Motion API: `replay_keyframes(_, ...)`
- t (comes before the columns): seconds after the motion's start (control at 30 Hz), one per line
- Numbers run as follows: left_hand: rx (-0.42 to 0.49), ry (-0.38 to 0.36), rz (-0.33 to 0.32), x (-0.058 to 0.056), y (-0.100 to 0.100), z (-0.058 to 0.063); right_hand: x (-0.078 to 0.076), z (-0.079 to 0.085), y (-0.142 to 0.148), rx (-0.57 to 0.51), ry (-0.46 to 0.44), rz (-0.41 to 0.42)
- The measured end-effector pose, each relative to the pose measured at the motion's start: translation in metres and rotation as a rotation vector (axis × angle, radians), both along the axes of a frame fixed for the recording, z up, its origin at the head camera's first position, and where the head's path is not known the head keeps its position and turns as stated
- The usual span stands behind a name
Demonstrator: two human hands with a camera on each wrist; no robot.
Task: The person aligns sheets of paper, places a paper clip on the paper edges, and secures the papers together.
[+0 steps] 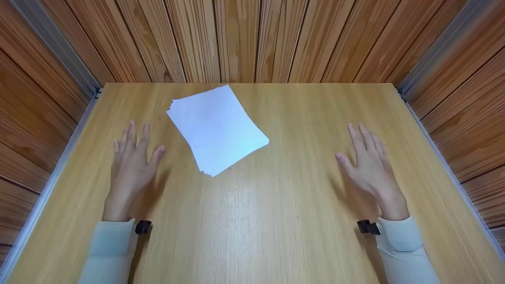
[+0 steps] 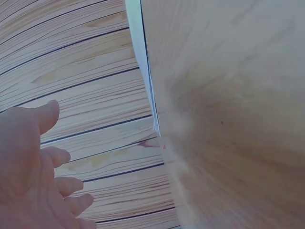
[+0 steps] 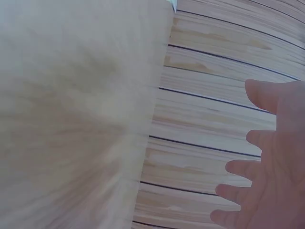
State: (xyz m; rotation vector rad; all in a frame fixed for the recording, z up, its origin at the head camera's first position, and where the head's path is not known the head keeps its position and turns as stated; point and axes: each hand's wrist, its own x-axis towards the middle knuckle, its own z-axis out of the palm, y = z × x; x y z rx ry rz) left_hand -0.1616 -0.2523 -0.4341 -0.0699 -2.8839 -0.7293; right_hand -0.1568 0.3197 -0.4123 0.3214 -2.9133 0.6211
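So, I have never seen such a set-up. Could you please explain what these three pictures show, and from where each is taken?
There is no robot here: these are a person's bare left hand and right hand. The wide picture comes from a camera on the head, looking forward and down. The other two come from wrist cameras, each showing one hand close up; the black device at the left wrist and its twin at the right are probably these. On the wood-coloured table lies an uneven stack of white paper, nearer the left hand. Neither hand holds anything.
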Motion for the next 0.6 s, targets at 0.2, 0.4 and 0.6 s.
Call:
replay_keyframes(0.2,0.127,-0.070,0.043,-0.002,0.002,0.004,-0.007,0.005,-0.010,-0.024,0.008,0.027)
replay_keyframes(0.4,0.243,-0.084,0.065,-0.008,0.005,0.008,-0.016,0.010,-0.021,-0.069,-0.019,0.039)
replay_keyframes(0.6,0.307,-0.048,0.071,-0.015,0.008,0.010,-0.027,0.012,-0.032,-0.122,-0.033,0.065)
